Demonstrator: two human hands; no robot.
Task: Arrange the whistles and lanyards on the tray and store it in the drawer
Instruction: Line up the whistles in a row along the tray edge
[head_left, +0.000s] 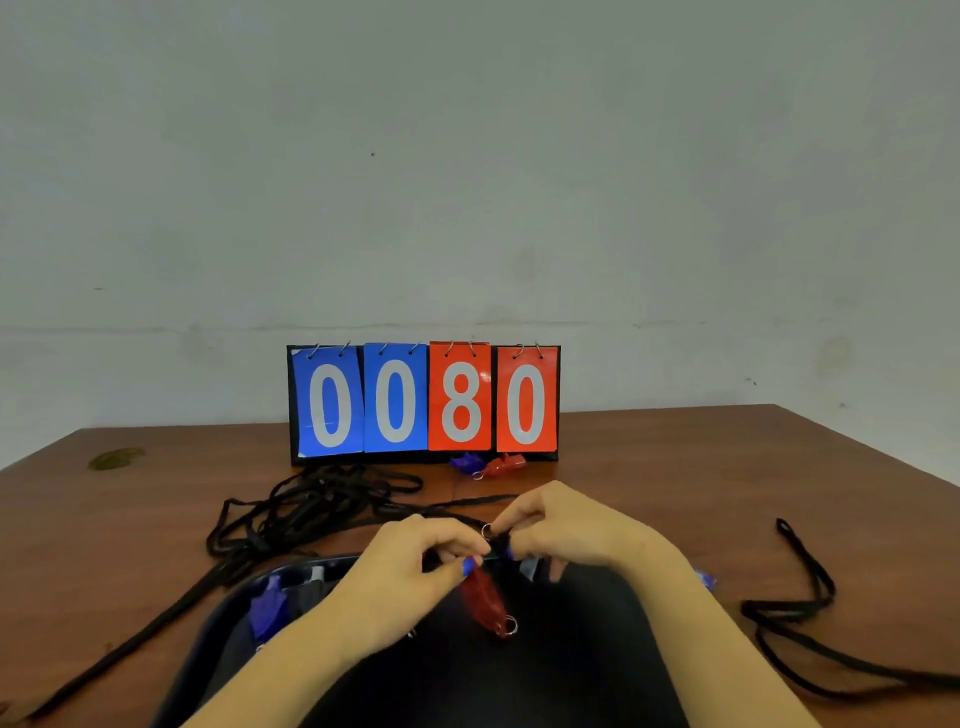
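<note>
Fumbling is the danger here: the red whistle (485, 597) dangles just below both hands over the tray (218, 623), and a slip at the small ring (486, 531) could drop it or snag the lanyard (452, 503) running off to the tangle beyond. Left hand (415, 566) and right hand (566, 530) are both pinched tight, fingertips nearly touching, on ring and cord.

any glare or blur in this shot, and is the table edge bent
Head view: glare patch on the red 8 card; hands and tray soft with blur; scoreboard digits sharp; wide-angle lens bows the table edges; light is flat, shadows faint.
</note>
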